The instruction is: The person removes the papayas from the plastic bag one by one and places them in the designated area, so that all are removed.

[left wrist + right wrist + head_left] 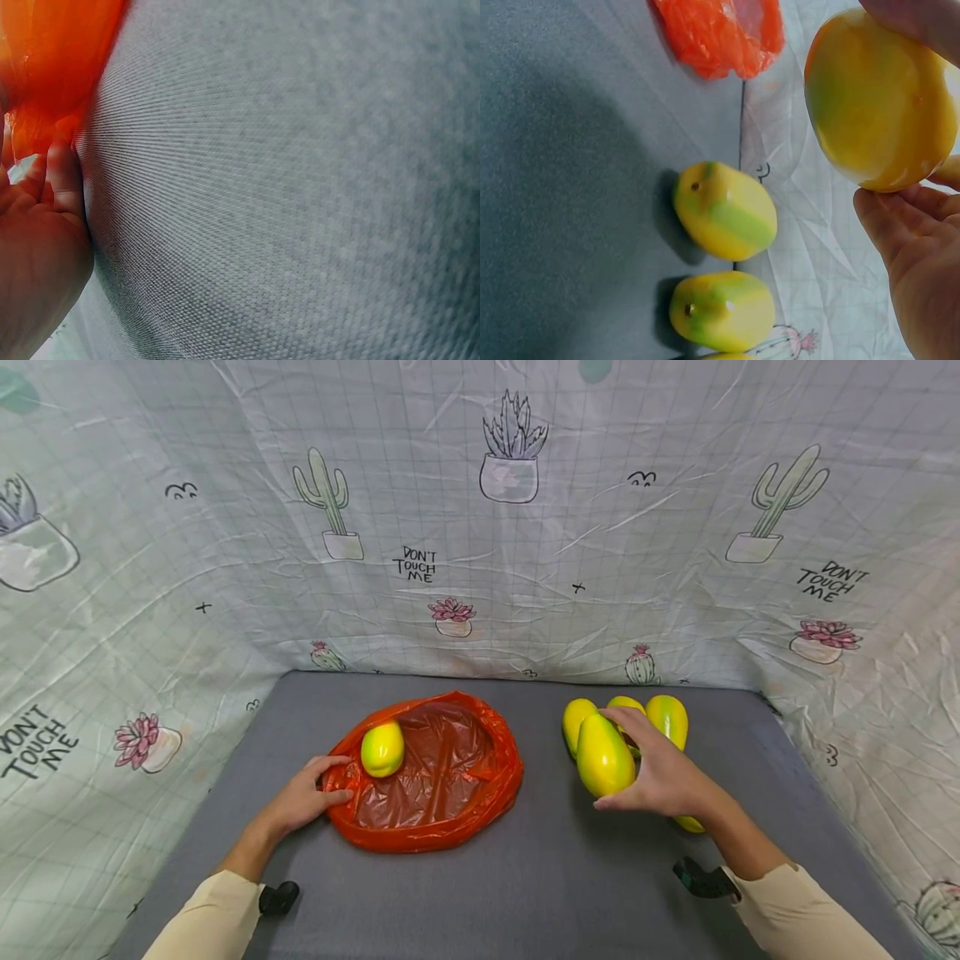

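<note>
My right hand (pixel 663 768) grips a yellow-green papaya (pixel 604 756) between thumb and fingers. In the right wrist view this papaya (pixel 881 101) is raised off the table. A red plastic bag (pixel 427 841) lies with its mouth spread wide and its rim rolled. Inside, near its left side, rests another papaya (pixel 382 749). My left hand (pixel 302 795) holds the bag's left rim, thumb and fingers apart along the edge. Close up in the left wrist view, fingers (pixel 66 176) bend at the orange-red plastic (pixel 64 60); their tips are partly hidden.
Several more papayas lie on the grey table (pixel 480 902) at the right, including one at the back (pixel 667 720) and one (pixel 688 823) mostly behind my right wrist. A printed cloth (pixel 577 635) rises along the table's back and sides.
</note>
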